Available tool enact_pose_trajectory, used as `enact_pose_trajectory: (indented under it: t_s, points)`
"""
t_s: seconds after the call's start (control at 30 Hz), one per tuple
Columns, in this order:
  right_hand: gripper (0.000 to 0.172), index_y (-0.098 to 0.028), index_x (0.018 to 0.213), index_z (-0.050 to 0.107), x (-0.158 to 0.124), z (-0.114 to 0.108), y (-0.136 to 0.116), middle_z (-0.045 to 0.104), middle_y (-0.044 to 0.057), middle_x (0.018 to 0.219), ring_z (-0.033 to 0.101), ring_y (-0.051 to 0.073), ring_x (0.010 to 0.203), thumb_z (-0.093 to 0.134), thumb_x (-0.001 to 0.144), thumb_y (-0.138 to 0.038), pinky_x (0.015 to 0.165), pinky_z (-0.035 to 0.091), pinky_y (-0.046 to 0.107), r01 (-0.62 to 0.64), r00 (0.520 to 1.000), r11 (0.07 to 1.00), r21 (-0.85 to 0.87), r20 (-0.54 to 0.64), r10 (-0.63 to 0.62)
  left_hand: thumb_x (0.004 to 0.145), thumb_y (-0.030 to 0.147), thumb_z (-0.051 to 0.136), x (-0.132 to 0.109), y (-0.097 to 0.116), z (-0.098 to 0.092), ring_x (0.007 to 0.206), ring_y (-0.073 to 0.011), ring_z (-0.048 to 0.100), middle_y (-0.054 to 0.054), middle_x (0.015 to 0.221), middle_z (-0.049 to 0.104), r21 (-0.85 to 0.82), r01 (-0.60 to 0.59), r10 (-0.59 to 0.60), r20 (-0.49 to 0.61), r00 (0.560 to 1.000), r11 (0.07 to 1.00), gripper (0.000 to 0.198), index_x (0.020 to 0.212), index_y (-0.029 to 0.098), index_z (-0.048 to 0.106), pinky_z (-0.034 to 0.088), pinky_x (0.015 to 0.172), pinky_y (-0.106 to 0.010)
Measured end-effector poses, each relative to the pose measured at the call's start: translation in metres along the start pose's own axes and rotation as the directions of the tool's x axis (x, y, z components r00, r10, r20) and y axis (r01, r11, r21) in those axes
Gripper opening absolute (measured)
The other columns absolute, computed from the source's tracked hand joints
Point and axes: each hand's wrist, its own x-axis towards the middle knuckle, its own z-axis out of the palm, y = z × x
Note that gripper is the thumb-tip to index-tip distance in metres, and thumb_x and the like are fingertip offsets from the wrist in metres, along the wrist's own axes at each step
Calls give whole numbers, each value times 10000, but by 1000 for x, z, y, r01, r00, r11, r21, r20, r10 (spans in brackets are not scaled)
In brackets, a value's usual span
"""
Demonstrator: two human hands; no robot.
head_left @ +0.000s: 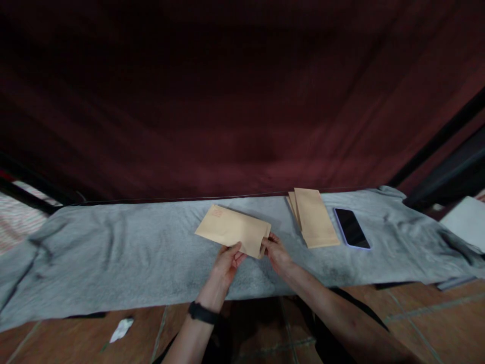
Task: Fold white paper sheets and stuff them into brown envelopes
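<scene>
A tan paper envelope with faint red print at its far left corner is held above the grey cloth. My left hand grips its near edge, thumb on top and fingers underneath. At the envelope's right end, my right hand has its fingers closed at the opening, the fingertips partly hidden by the paper. To the right, several similar tan envelopes lie overlapping on the cloth. Beside them rests a phone with a dark screen and a light purple edge.
Grey cloth covers the long surface. Behind it hangs a dark red curtain, with dark bars at both sides. A crumpled white scrap lies on the tiled floor at the lower left. A pale object is at the far right.
</scene>
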Motion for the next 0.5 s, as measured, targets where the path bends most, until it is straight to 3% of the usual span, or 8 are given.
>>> enact_pose_trajectory:
  t_s: [0.2, 0.37, 0.43, 0.5]
  points:
    - [272, -215, 918, 702, -6, 0, 0, 754, 34, 866, 692, 218, 782, 715, 676, -336, 668, 559, 313, 10, 998, 998, -56, 64, -6, 807, -29, 622, 3, 1, -1, 672, -141, 719, -25, 833, 745, 62, -57, 63, -99, 993, 996, 231, 913, 176, 631, 585, 671, -263]
    - [254, -236, 933, 694, -2, -8, -7, 747, 42, 922, 707, 252, 833, 685, 701, -339, 697, 592, 367, 20, 995, 990, -140, 104, -5, 778, 53, 661, 12, 4, -10, 710, -143, 697, -18, 896, 744, 302, -222, 245, -42, 969, 927, 272, 996, 215, 645, 523, 610, -225]
    - [249, -266, 976, 679, 3, -16, -13, 741, 36, 984, 701, 258, 920, 653, 747, -362, 785, 593, 399, 103, 993, 969, -223, 71, -89, 745, 55, 671, 19, 10, -17, 662, -142, 670, -6, 831, 730, 365, -235, 264, -29, 964, 901, 293, 989, 216, 643, 479, 565, -210]
    - [289, -287, 1085, 665, 8, -24, -17, 724, 40, 1112, 669, 259, 1064, 594, 818, -373, 927, 555, 445, 266, 964, 879, -395, 93, -250, 709, 40, 681, 23, 20, -26, 651, -152, 655, 7, 759, 705, 369, -221, 255, -46, 966, 903, 334, 989, 217, 639, 461, 564, -213]
